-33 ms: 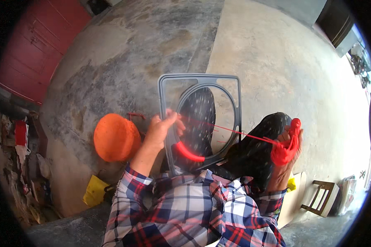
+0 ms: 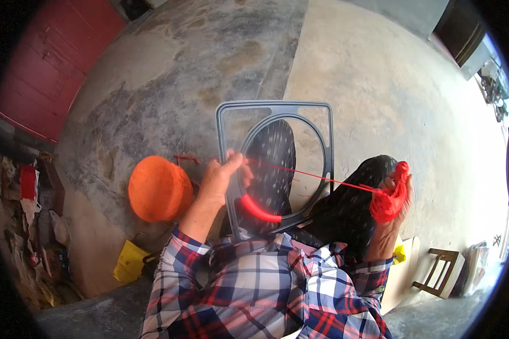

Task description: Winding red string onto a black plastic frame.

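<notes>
A grey square plastic frame (image 2: 274,104) with a round ring inside stands tilted over my lap. Red cord is wrapped closely around the ring's lower left part (image 2: 258,210). My left hand (image 2: 223,176) grips the frame's left side, its fingers reaching around toward the ring. From beside those fingers a taut red cord (image 2: 316,177) runs across the ring's opening to my right hand (image 2: 406,206). That hand, raised above my right knee, is closed around a loose red bundle of cord (image 2: 388,205). Part of the bundle hides its fingers.
An orange bowl-like container (image 2: 159,189) sits on the floor at my left, with a yellow bag (image 2: 130,262) nearer me. Piled odds and ends (image 2: 39,226) line the far left. A small wooden stool (image 2: 440,272) stands at the right. A red door (image 2: 56,62) is at the upper left.
My right hand has shifted slightly left with the red bundle. The frame's right side has moved a little to the right; my left hand keeps its place.
</notes>
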Demonstrator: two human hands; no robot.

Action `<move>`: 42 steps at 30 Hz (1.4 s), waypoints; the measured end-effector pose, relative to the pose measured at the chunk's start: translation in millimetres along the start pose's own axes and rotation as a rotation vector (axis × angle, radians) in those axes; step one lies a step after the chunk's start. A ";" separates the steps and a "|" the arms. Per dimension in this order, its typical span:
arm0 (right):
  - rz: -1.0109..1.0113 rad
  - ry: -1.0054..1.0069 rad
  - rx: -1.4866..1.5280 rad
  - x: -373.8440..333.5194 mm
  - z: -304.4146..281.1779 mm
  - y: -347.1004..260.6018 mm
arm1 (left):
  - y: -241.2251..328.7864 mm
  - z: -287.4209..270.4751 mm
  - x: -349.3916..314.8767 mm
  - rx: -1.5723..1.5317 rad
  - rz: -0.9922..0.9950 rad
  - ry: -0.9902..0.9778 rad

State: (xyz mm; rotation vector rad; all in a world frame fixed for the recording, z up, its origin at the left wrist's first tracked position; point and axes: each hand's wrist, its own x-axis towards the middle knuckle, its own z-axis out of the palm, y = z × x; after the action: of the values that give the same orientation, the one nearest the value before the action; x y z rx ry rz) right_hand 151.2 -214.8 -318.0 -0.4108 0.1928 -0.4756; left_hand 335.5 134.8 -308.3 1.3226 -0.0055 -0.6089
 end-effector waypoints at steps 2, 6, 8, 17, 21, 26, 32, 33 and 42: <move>-0.192 0.452 -0.094 9.9 15.0 17.8 | 1.3 6.0 -2.7 -0.015 0.004 -0.003; 0.080 0.076 -0.512 18.7 50.0 71.9 | 13.9 21.6 -20.5 0.143 0.033 -0.024; 0.254 0.011 -0.810 22.9 68.2 101.7 | 13.2 29.8 -19.5 0.471 0.336 -0.027; 0.386 -0.245 -0.276 26.9 85.5 121.0 | 16.6 57.3 -22.4 0.565 0.403 -0.121; -0.028 -0.203 -0.892 16.8 82.7 115.9 | 10.8 59.7 -19.9 0.714 0.704 -0.033; -0.728 -0.438 -1.722 8.0 128.5 114.8 | 17.4 73.6 -21.4 0.836 0.902 -0.152; -0.301 -0.171 -0.843 9.9 115.1 102.7 | 20.7 70.6 -28.7 0.836 0.841 -0.015; -0.293 -0.097 -0.640 3.9 121.2 90.7 | 20.1 69.4 -31.2 0.786 0.804 0.014; 0.194 -0.474 0.235 -26.5 97.6 29.9 | 2.0 26.9 -9.8 0.431 0.427 0.028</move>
State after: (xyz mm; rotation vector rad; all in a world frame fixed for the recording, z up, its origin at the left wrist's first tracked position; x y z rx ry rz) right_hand 166.8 -144.9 -240.5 -0.2611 -0.2786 -0.1963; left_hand 318.8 114.9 -295.9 1.6822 -0.4061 -0.2269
